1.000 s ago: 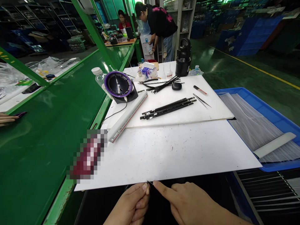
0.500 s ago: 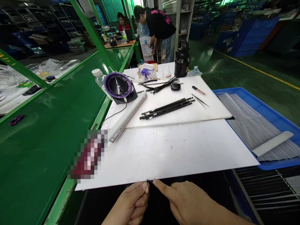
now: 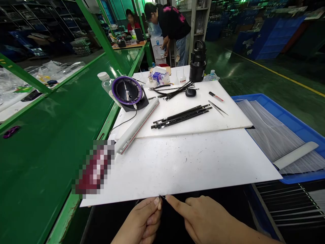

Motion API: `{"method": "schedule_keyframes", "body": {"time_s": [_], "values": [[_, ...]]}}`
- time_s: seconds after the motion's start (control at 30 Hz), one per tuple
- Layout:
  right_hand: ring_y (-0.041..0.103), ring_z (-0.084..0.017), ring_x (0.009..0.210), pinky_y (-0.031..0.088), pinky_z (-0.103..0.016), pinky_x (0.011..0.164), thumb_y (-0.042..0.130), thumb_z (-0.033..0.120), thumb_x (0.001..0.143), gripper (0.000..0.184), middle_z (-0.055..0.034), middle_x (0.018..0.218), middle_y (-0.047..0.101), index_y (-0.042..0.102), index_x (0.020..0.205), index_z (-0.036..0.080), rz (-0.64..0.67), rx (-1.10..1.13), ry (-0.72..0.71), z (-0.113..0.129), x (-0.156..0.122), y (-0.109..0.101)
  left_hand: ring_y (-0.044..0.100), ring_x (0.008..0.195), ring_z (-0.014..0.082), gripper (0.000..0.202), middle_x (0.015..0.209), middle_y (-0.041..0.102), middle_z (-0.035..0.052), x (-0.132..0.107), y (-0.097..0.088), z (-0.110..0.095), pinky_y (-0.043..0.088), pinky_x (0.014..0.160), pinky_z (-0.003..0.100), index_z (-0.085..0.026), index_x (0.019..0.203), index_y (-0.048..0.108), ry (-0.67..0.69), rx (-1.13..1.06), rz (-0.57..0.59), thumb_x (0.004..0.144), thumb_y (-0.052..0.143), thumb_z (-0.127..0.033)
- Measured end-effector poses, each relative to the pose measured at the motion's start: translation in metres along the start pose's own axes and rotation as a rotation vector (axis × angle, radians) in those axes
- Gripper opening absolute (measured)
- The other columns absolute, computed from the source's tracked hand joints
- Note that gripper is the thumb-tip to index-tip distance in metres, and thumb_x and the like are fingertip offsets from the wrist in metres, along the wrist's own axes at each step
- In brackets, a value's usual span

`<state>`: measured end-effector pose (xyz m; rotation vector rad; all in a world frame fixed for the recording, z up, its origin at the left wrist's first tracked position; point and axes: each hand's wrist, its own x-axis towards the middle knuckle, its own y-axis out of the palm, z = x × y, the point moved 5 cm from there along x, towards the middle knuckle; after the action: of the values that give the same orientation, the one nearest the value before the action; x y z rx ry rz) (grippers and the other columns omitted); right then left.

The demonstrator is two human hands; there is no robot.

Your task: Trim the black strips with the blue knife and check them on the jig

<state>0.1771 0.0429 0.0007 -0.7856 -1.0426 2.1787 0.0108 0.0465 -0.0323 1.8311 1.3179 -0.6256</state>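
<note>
A white plastic sheet point(image 3: 177, 166) lies between the green worktop point(image 3: 50, 162) and a blue tray point(image 3: 291, 125). A second white board point(image 3: 193, 115) overlaps the sheet's far edge and carries grouped black strips point(image 3: 181, 117) and fine tweezers point(image 3: 217, 107). At the sheet's near edge, the left hand point(image 3: 142, 220) is closed in a pinch on a thin black strip point(image 3: 162, 197), held between thumb and forefinger. The right hand point(image 3: 205, 217) extends its forefinger to the strip's tip; whether it grips the strip cannot be determined.

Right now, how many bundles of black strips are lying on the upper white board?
2: one bundle in the middle of the upper white board, one bundle near its far edge.
</note>
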Motion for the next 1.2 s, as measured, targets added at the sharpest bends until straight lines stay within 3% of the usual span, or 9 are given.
{"method": "schedule_keyframes", "body": {"time_s": [0.33,0.6,0.83,1.07,1.2], "values": [[0.06,-0.022,0.051,0.011,-0.032,0.042,0.043,0.018,0.082,0.073,-0.0032,0.079,0.065,0.017,0.15,0.027,-0.053,-0.218,0.033,0.003,-0.004,0.008,0.011,0.044,0.0036,0.041,0.056,0.029,-0.008,0.001,-0.007,0.002,0.007,0.038,0.017,-0.019,0.067,0.041,0.004,-0.039,0.02,0.082,0.061,-0.05],[0.063,-0.022,0.062,0.023,-0.032,0.049,0.037,0.018,0.087,0.065,-0.0033,0.085,0.068,0.02,0.15,0.026,-0.113,-0.026,0.012,-0.001,-0.007,0.011,0.012,0.044,0.0037,0.041,0.056,0.028,-0.008,0.0,-0.008,0.004,0.008,0.038,0.017,-0.019,0.066,0.041,0.022,-0.032,-0.007,0.082,0.062,-0.049],[0.062,-0.02,0.06,0.025,-0.031,0.047,0.038,0.018,0.086,0.066,-0.0022,0.082,0.068,0.021,0.15,0.025,-0.091,0.019,-0.01,0.0,-0.004,0.007,0.013,0.044,0.0032,0.041,0.056,0.031,-0.0078,0.002,-0.007,0.002,0.008,0.038,0.016,-0.018,0.066,0.042,0.029,-0.042,-0.007,0.079,0.065,-0.05],[0.059,-0.022,0.05,0.016,-0.031,0.041,0.043,0.018,0.081,0.073,-0.0036,0.078,0.066,0.019,0.15,0.025,-0.066,-0.165,0.028,0.006,-0.001,0.009,0.013,0.043,0.0026,0.038,0.056,0.032,-0.0079,0.0,-0.006,0.001,0.007,0.038,0.015,-0.018,0.069,0.044,0.031,-0.058,-0.009,0.08,0.065,-0.047],[0.059,-0.022,0.049,0.019,-0.029,0.041,0.044,0.019,0.082,0.074,-0.0045,0.08,0.065,0.017,0.15,0.027,-0.091,-0.223,0.055,0.006,-0.004,0.014,0.013,0.043,0.0026,0.037,0.056,0.031,-0.0085,-0.001,-0.005,0.001,0.007,0.038,0.015,-0.018,0.072,0.048,0.026,-0.074,0.014,0.079,0.066,-0.048]]}}
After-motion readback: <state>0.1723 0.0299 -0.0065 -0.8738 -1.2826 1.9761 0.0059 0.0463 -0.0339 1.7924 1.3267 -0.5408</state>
